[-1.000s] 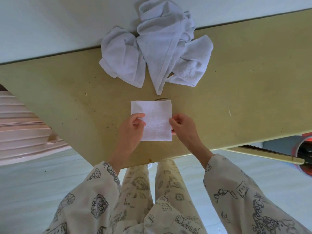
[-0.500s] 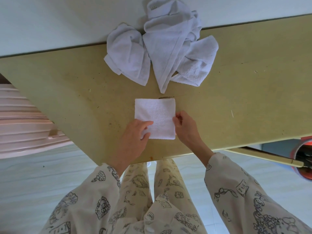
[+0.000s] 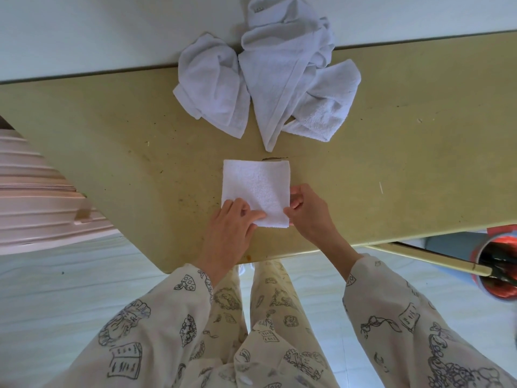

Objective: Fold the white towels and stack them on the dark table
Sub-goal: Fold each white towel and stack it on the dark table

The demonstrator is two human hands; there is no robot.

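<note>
A folded white towel (image 3: 256, 189) lies as a small square on the tan table (image 3: 112, 141), close to its front edge. My left hand (image 3: 233, 231) rests on the towel's near left corner, fingers laid flat over it. My right hand (image 3: 306, 210) pinches the towel's near right edge between thumb and fingers. Behind the square, a heap of crumpled white towels (image 3: 279, 79) sits at the table's far edge against the wall.
A pink ribbed container (image 3: 36, 191) stands left of the table. At the right, below the table edge, is a red bucket (image 3: 498, 264) with a pale stick across it. Pale floor lies beneath, and my patterned trousers show below.
My left hand slid from the towel's left edge onto its near left corner. My right hand shifted down the right edge. The towel stayed a folded square in place.
</note>
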